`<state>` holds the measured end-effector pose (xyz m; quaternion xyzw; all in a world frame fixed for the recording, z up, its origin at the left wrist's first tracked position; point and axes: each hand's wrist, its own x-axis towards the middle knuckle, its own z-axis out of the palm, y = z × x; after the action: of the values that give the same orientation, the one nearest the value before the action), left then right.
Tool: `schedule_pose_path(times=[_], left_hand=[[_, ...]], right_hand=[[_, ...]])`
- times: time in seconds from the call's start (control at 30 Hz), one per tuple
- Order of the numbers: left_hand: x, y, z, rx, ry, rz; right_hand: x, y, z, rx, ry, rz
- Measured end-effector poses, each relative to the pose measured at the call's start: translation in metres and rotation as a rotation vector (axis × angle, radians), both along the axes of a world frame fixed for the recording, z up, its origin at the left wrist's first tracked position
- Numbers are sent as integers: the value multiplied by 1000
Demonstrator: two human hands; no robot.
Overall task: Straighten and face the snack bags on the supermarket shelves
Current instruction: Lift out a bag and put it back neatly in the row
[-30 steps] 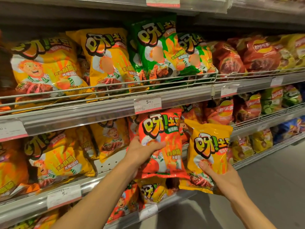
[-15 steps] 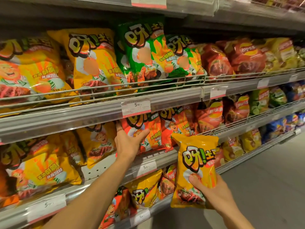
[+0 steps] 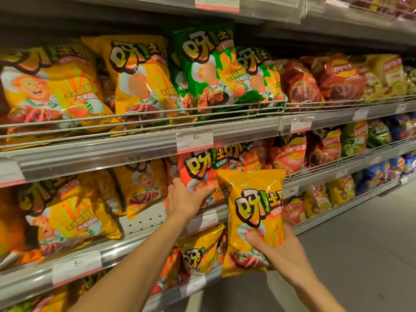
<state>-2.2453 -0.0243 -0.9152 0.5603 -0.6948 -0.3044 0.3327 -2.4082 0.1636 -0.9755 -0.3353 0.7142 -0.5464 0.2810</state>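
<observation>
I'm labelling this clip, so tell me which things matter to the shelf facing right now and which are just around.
In play: left hand on red bag; right hand holding yellow bag.

Around: green bags, price tag, floor.

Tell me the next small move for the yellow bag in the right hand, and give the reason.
Probably carry the yellow bag leftward to the bare gap on the middle shelf, among matching yellow bags. The right hand holds it off the shelf, in front of red bags, while the left hand rests on a red bag.
</observation>
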Motion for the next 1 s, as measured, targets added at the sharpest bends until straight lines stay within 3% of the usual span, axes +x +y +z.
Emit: schedule_pose_path(times=[0.13, 0.3, 0.4, 0.63, 0.8, 1.0], left_hand=[[28, 17, -7, -32, -132, -17], [105, 55, -34, -439, -387, -74], [156, 71, -46, -577, -553, -41], [233, 80, -61, -487, -793, 124], [254, 85, -70, -381, -856, 100], [265, 76, -78, -432, -899, 96]], right_hand=[[17, 1, 10, -31, 42, 51], [46, -5, 21, -24, 82, 140], [74, -18, 29, -18, 125, 213], [154, -74, 48, -1, 215, 340], [184, -126, 63, -20, 251, 269], [190, -167, 74, -77, 266, 216]])
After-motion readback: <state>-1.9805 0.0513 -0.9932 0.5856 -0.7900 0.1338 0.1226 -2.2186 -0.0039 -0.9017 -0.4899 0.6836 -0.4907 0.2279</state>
